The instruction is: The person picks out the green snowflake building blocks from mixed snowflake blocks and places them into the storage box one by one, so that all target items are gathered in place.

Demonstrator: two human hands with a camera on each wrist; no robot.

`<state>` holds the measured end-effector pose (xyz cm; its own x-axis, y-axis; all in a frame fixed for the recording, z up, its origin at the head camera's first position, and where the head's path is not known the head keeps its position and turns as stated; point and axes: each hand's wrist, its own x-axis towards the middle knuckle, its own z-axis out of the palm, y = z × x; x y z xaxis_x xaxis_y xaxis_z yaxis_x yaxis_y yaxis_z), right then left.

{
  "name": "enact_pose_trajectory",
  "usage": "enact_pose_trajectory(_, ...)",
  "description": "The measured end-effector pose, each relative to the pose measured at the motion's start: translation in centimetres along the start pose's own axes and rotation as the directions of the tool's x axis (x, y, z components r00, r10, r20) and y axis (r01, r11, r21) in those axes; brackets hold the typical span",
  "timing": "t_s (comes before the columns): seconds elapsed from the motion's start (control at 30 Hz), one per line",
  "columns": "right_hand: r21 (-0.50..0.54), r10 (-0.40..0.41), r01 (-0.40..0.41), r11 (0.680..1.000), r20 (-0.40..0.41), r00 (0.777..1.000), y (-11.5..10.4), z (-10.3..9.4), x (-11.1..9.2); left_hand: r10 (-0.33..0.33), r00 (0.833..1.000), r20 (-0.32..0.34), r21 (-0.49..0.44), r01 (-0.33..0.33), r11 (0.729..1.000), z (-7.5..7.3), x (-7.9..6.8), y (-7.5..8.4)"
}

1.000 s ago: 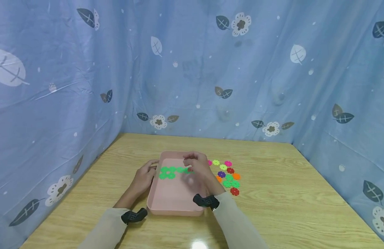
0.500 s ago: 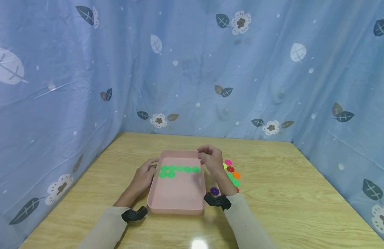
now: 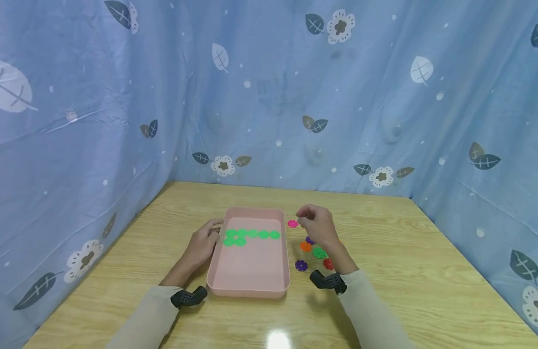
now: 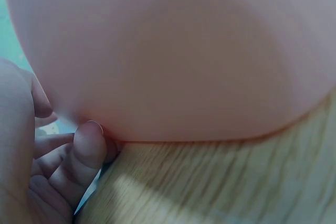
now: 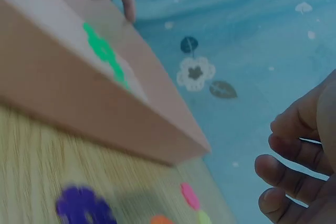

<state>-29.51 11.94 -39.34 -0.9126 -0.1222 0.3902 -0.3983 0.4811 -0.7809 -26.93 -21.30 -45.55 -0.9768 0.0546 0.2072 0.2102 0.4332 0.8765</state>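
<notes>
My left hand [image 3: 202, 248] rests beside the left wall of a shallow pink tray [image 3: 253, 271], index finger and thumb touching it. In the left wrist view, the thumb [image 4: 88, 137] lies against the outside of the wall. Several green snowflake discs [image 3: 252, 233] lie in the tray's far half, a row with two more below its left end. Past the right wall, my right hand [image 3: 321, 228] hovers over loose discs, fingers loosely bent. In the right wrist view, nothing shows between its fingers [image 5: 273, 170]. A pink disc [image 3: 292, 223] lies near its fingertips.
Right of the tray lie several loose discs, among them a purple one [image 3: 301, 265], an orange one [image 3: 305, 246], a green one [image 3: 319, 252] and a red one [image 3: 329, 263]; the right arm partly covers them. A blue patterned curtain [image 3: 269, 97] surrounds the wooden table [image 3: 404, 271].
My right hand has moved right, from above the tray across its right wall to over the loose discs. The right end of the green row is uncovered. My left hand stays put.
</notes>
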Motion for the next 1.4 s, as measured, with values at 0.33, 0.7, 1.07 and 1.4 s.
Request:
enact_pose_trajectory(0.33,-0.194,0.007,0.009,0.981,0.078,0.997,1.4,-2.4,-0.2,0.009,1.0,-0.003,0.006,-0.009,1.0,0.0,-0.1,0.1)
enact_pose_trajectory(0.7,-0.333,0.087,-0.018,0.943,0.195,0.977,3.6,-3.4,-0.3,0.002,1.0,-0.009,0.016,-0.002,1.0,0.4,-0.1,-0.3)
enact_pose_trajectory(1.07,-0.409,0.207,-0.065,0.91,0.313,0.927,5.4,-4.5,-0.4,-0.012,1.0,-0.005,0.008,0.012,1.0,0.5,-0.1,-0.4)
enact_pose_trajectory(1.4,-0.396,0.258,-0.123,0.91,0.308,0.916,5.6,-4.3,-0.7,-0.012,1.0,-0.008,0.015,0.012,1.0,0.4,-0.2,-0.2)
